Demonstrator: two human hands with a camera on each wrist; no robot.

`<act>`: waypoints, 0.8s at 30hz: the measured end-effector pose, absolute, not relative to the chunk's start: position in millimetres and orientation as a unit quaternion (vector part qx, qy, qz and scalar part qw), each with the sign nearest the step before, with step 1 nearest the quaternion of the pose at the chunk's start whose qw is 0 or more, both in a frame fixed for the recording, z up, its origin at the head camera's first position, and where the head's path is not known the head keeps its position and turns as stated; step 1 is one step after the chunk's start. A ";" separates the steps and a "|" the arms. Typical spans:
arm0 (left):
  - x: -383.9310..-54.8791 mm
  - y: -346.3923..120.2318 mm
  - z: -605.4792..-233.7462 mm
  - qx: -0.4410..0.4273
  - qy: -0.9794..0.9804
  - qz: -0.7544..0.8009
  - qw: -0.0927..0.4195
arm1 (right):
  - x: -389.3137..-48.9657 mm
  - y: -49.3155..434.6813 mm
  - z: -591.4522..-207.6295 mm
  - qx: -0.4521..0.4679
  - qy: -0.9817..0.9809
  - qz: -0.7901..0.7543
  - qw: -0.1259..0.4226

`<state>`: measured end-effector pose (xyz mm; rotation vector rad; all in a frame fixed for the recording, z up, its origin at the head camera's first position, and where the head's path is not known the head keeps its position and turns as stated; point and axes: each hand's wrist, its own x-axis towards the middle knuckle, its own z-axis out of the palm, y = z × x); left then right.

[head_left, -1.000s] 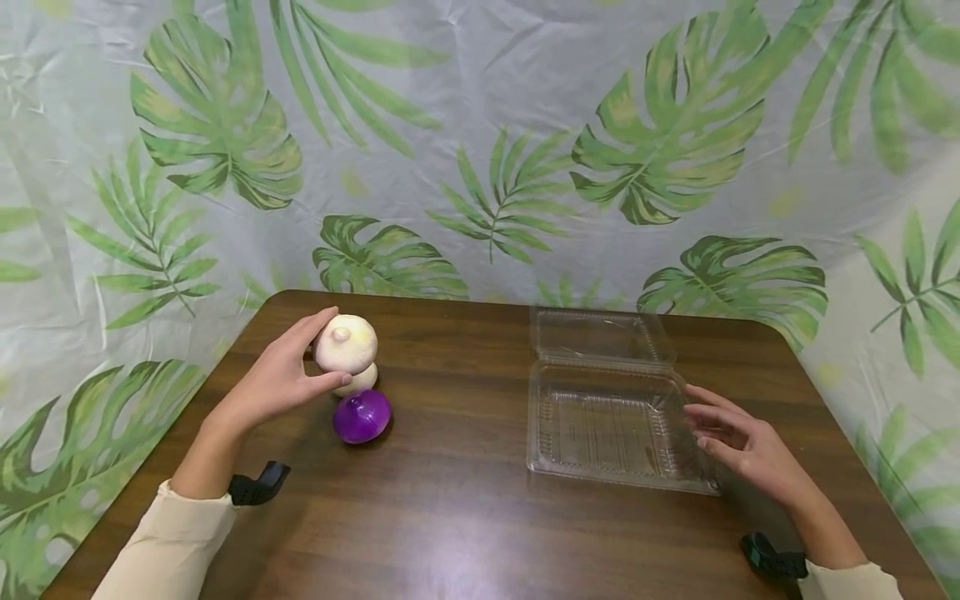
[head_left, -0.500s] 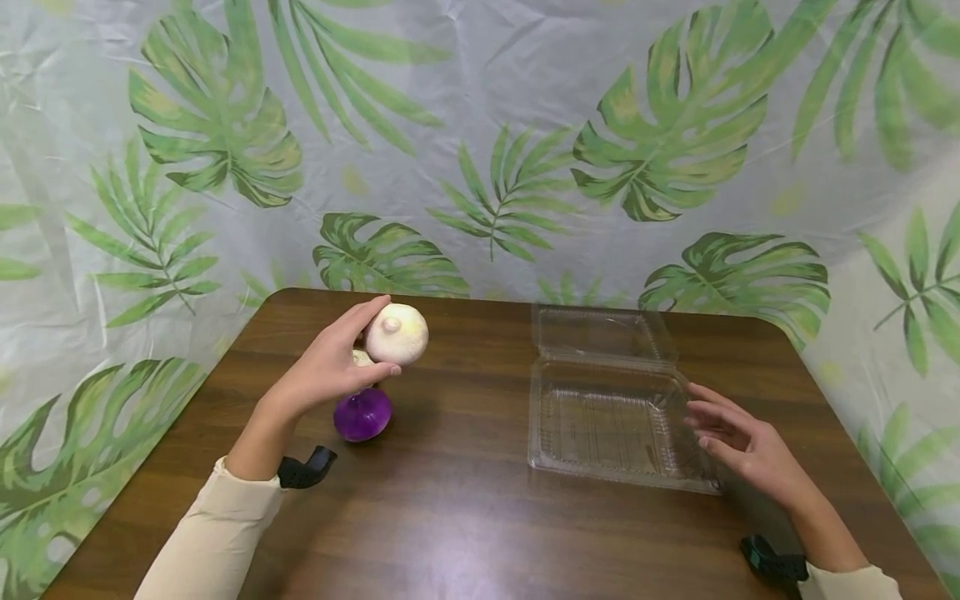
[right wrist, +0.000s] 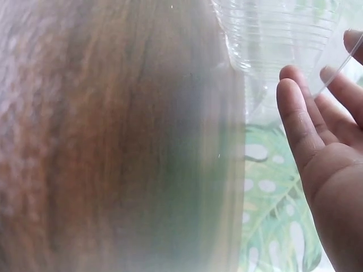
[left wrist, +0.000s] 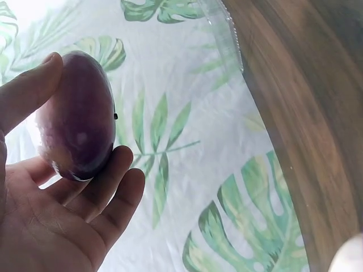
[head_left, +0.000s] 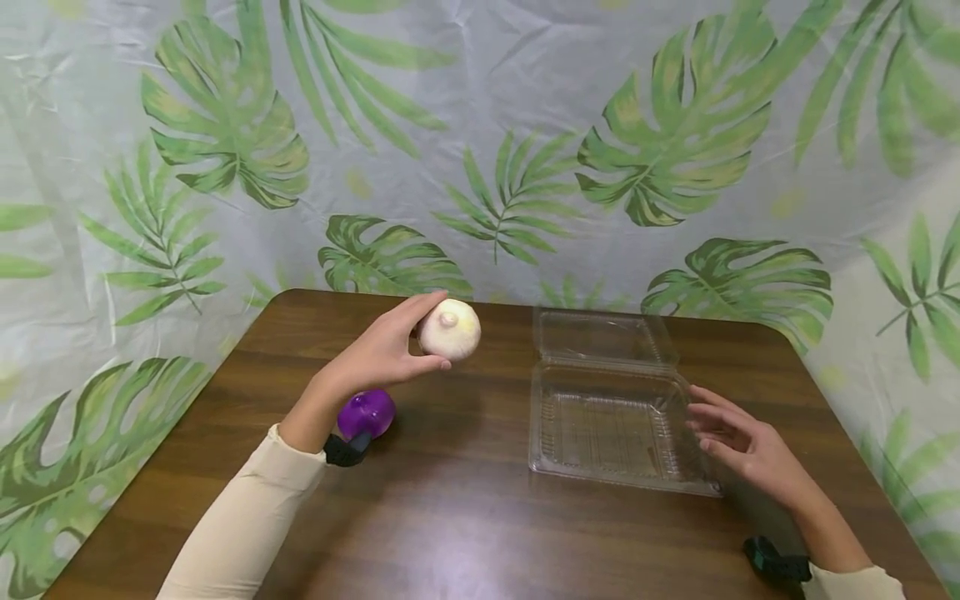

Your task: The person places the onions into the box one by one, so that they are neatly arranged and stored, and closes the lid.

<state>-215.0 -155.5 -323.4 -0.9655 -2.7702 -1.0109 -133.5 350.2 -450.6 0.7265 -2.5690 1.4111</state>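
Note:
My left hand (head_left: pixel 386 346) grips a round turnip (head_left: pixel 450 330) between thumb and fingers, held up over the back middle of the table. The turnip is white with a short nub in the head view; its purple side (left wrist: pixel 85 113) faces the left wrist camera. Under my left forearm lies a glossy purple round vegetable (head_left: pixel 367 411), partly covered by the black wrist strap. My right hand (head_left: pixel 738 446) is at the right side of a clear plastic clamshell box (head_left: pixel 622 482), with fingers loosely extended at its rim. In the right wrist view the clear plastic edge overlaps those fingers.
The box stands with its lid (head_left: pixel 600 337) folded back toward the leaf-patterned sheet (head_left: pixel 517 100) behind the brown wooden table (head_left: pixel 450 517). A pale rounded thing (left wrist: pixel 349 258) shows at the corner of the left wrist view.
My left hand has carried the turnip rightward, away from the purple vegetable. A second white vegetable, visible earlier, is now hidden behind my left hand. The right hand stays in place.

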 end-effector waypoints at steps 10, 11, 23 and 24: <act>-225.6 -124.3 -319.7 -0.356 -0.886 -0.298 0.014 | -131.7 350.6 -449.5 0.241 -0.852 0.463 0.045; -226.0 -120.3 -319.6 -0.361 -0.886 -0.290 0.012 | -131.5 350.7 -449.1 0.241 -0.852 0.462 0.045; -228.3 -65.5 -327.0 -0.417 -0.883 -0.211 -0.043 | -132.1 351.1 -447.4 0.221 -0.866 0.445 0.046; -228.3 -61.8 -328.2 -0.419 -0.883 -0.208 -0.047 | -132.5 351.4 -447.6 0.220 -0.867 0.444 0.046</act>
